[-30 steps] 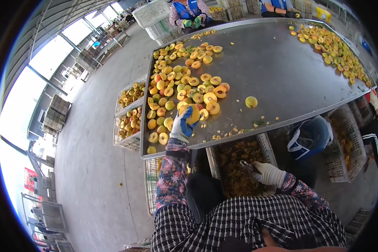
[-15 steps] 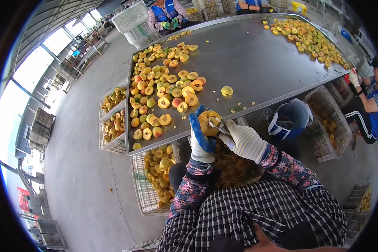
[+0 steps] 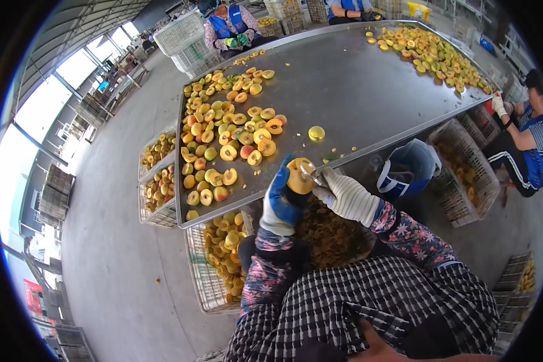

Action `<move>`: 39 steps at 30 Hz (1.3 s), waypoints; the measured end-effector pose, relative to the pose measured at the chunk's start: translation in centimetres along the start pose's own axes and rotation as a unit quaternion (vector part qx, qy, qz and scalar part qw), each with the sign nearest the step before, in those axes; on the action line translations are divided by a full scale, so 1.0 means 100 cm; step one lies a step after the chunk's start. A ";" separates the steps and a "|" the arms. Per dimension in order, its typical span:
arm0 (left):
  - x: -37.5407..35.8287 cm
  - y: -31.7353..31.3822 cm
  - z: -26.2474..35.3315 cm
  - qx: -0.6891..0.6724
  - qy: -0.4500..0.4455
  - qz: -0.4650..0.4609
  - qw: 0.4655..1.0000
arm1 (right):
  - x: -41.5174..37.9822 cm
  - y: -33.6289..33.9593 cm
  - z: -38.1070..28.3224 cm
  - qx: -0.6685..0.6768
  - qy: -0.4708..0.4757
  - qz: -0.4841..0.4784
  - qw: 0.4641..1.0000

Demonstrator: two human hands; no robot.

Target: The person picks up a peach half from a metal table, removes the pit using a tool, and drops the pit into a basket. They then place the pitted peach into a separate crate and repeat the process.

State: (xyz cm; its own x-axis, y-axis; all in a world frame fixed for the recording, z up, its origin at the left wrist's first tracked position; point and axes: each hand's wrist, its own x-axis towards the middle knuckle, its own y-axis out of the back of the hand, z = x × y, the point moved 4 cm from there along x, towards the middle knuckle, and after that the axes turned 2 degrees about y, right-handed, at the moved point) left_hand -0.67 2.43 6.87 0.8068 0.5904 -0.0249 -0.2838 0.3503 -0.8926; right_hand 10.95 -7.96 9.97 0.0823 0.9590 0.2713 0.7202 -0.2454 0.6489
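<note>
My left hand (image 3: 280, 205), in a blue and white glove, is closed around a yellow peach half (image 3: 298, 177) just off the near edge of the metal table. In my right hand (image 3: 351, 196), which wears a striped knit glove, is a shiny metal pitting spoon (image 3: 309, 171). Its curved end touches the cut face of the peach. Many halved peaches (image 3: 245, 136) lie on the left part of the table (image 3: 338, 78), mostly cut side up. A lone greenish-yellow peach (image 3: 316, 133) rests near the middle, with small pale bits around it.
Below the table, crates of peaches (image 3: 224, 256) stand to my left, and a darker heap of fruit (image 3: 333, 236) lies beneath my hands. A blue and white bucket (image 3: 409, 169) and another crate (image 3: 464, 175) are on the right. Co-workers (image 3: 232, 24) sit around the table.
The peach half has turned slightly in my left hand, and the pitting spoon has shifted on its cut face. The whole view has moved a little, so the table appears further left.
</note>
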 end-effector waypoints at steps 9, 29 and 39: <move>-0.007 0.026 0.000 -0.050 0.032 0.041 0.997 | -0.015 0.002 0.002 -0.022 0.007 -0.021 1.000; -0.015 -0.001 -0.034 0.036 -0.130 0.060 0.989 | -0.031 -0.020 -0.001 -0.067 0.036 -0.019 0.997; -0.017 0.005 -0.022 0.304 -0.239 0.126 0.914 | -0.024 -0.038 0.009 -0.075 0.024 -0.017 0.997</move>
State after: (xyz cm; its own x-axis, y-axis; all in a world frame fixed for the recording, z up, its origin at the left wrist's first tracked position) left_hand -1.00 0.03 5.50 0.3995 0.9069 0.1338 -0.7820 0.4132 -0.4666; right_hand 8.63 -9.24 6.26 0.0230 0.9600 0.2790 0.6100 -0.2346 0.7568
